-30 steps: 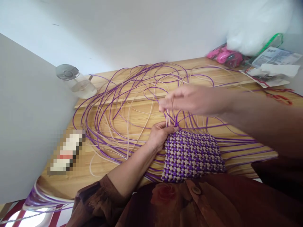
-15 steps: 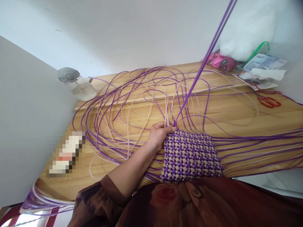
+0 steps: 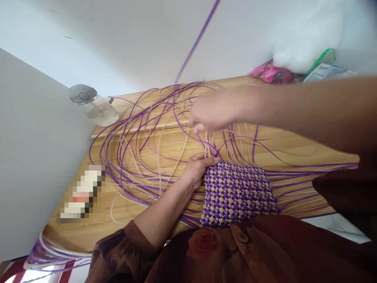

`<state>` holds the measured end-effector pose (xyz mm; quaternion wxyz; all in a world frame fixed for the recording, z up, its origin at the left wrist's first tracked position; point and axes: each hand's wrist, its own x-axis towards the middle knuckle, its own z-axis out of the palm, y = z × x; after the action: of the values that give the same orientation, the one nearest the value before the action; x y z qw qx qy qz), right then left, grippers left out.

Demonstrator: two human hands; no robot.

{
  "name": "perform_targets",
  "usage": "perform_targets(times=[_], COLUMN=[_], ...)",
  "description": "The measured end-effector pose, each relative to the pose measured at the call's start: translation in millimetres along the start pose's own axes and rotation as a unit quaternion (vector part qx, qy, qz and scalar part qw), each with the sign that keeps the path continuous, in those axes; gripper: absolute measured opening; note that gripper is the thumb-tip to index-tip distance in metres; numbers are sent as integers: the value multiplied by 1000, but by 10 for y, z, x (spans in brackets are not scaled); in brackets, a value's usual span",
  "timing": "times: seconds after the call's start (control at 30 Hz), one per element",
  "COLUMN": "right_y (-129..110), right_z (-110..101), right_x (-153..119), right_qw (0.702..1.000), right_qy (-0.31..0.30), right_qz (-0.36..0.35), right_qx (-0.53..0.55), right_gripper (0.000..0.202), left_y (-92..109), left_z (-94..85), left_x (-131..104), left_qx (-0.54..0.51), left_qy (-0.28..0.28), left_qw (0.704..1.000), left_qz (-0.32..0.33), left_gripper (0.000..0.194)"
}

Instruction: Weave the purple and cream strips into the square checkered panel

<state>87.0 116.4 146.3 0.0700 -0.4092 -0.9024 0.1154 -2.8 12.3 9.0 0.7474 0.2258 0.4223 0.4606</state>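
Note:
A woven panel [image 3: 240,194] in purple and beige checks lies at the table's front edge, against the clothing. My left hand [image 3: 198,169] pinches its upper left corner, thumb over the base of the strands. Above that corner my right hand [image 3: 210,114] reaches in from the right, blurred, its fingers curled down over loose strands; whether it holds one is hidden. A purple strand [image 3: 200,33] rises blurred toward the top of the view. Long purple and beige strands [image 3: 129,137] loop across the table to the left, and others [image 3: 297,184] run out to the right.
On the wooden table [image 3: 73,234], a clear bottle with a grey lid [image 3: 94,106] stands at the back left. A pixelated object [image 3: 81,194] lies at the left. Behind my right forearm are a pink item [image 3: 272,72], a white bag [image 3: 303,39] and papers [image 3: 326,72].
My right hand has come into view from the right, over the strands above the corner. The raised purple strands have swung left. My left hand keeps its pinch.

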Motion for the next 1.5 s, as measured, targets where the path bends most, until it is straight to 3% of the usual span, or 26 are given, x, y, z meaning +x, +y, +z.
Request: perform_targets(times=[0.07, 0.13, 0.37, 0.5, 0.63, 0.7, 0.77, 0.87, 0.93, 1.07, 1.2, 1.37, 1.5], right_y=[26, 92, 126, 65, 98, 128, 159, 215, 253, 273, 200, 131, 127], right_z=[49, 110, 431, 576, 570, 524, 465, 395, 397, 575, 887, 999, 888], right_x=[-43, -116, -174, -123, -64, -67, -148, -470, -777, -1288, -1409, -1363, -1446], right_qw=[987, 968, 938, 928, 929, 941, 961, 982, 986, 985, 972, 963, 948], right_qy=[-150, -231, -182, -202, -208, -189, -125, 2, 35, 97, 199, 233, 164], right_qz=[-57, -101, -293, -312, -305, -281, -245, -183, -154, -133, -114, -79, -5], right_qx=[-29, -25, -19, -20, 9, 19, 33, 54, 56, 53, 45, 109, 273], right_gripper=[23, 17, 17, 25, 21, 17, 19, 27, 22, 13, 15, 9, 17], left_y=[1, 1, -57, -82, -56, -28, 1, 32, 42, 41, 8, 10, 72], left_z=[-2, -6, -24, -23, -13, -10, -9, -8, -7, -10, -26, -25, -20], left_x=[4, 13, 48, 46, 27, 18, 12, 7, 6, 7, 13, 8, -21], left_qx=[0, 2, -6, -19, -49, -51, -48, -48, -49, -47, -43, -39, -26], left_qy=[-3, -5, 12, 36, 64, 58, 34, 23, 20, -2, 1, 0, -22], left_qw=[1000, 1000, 998, 997, 995, 996, 998, 998, 998, 998, 999, 999, 999], left_qz=[1, 4, 67, 66, 53, 33, 13, -26, -45, -43, -25, -14, -37], left_gripper=[29, 29, 30, 38, 40, 38, 34, 29, 27, 28, 29, 30, 32])
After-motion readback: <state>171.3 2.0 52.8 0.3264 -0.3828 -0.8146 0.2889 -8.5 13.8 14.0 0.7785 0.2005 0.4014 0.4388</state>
